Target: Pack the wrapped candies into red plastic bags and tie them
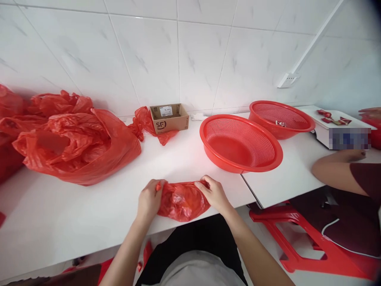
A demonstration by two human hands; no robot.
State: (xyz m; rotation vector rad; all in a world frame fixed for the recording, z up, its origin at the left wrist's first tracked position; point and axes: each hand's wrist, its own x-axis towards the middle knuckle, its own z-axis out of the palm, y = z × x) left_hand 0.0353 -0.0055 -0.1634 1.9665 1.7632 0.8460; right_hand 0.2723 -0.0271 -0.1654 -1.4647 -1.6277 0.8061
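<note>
A crumpled red plastic bag (183,200) lies at the front edge of the white table, stretched between my two hands. At its left end, the fingers of my left hand (150,198) are closed on the gathered plastic. My right hand (213,192) pinches the upper right corner of the bag between thumb and fingers. Folds of the bag hide my fingertips in part. Whatever may be inside the bag cannot be made out.
Large red bags (80,147) are heaped at the left. A small cardboard box (171,121) stands by the wall. Two red baskets (238,167) (282,133) sit to the right, before a white scale (351,124). A co-worker's arm (339,169) rests there, above a red stool (282,216).
</note>
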